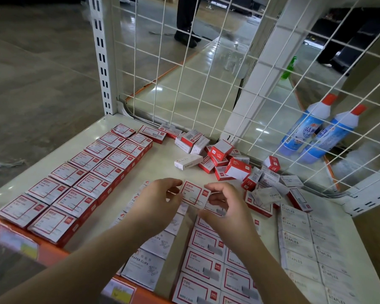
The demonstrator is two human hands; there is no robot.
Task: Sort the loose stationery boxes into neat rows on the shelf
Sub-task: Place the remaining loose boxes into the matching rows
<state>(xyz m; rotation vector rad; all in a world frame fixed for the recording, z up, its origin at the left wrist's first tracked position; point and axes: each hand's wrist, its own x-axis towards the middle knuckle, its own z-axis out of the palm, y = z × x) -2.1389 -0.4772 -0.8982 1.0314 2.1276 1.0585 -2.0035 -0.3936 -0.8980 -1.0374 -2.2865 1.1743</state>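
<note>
Both hands meeting over shelf (162, 154) middle: left hand (156, 200) pinching left edge of red-and-white paper clip box (194, 194), right hand (224, 205) pinching its right edge, box lifted slightly, tilted. Two neat rows of red boxes (75, 183) lying along left edge. Loose pile (228, 163) sitting jumbled by back wire grid (206, 73). White staples boxes (305, 238) lining right edge. Two blue bottles (316, 132) standing beyond grid.
</note>
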